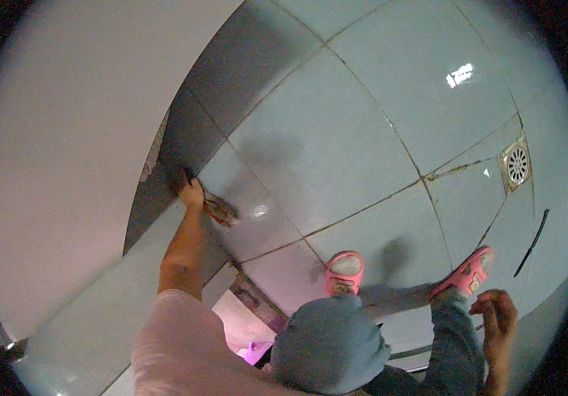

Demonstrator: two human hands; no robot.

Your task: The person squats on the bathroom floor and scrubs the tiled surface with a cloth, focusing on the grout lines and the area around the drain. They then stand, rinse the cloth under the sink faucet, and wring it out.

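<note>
My left hand (192,194) reaches down to the tiled floor beside a large pale panel. Its fingers are wrapped round a crumpled, grey-brown rag (220,208) with some red on it; part of the rag lies against the tiles. Over at the right, my right hand (497,318) hangs beside my right knee. Its fingers are loosely bent, the thumb sits apart, and nothing shows in them.
A pale panel (79,112) fills the left, with dark shadow under its edge. Light grey tiles (310,132) have dark joints. A round drain (517,165) and a thin black strip (532,243) are at right. My pink sandals (345,272) stand on the floor.
</note>
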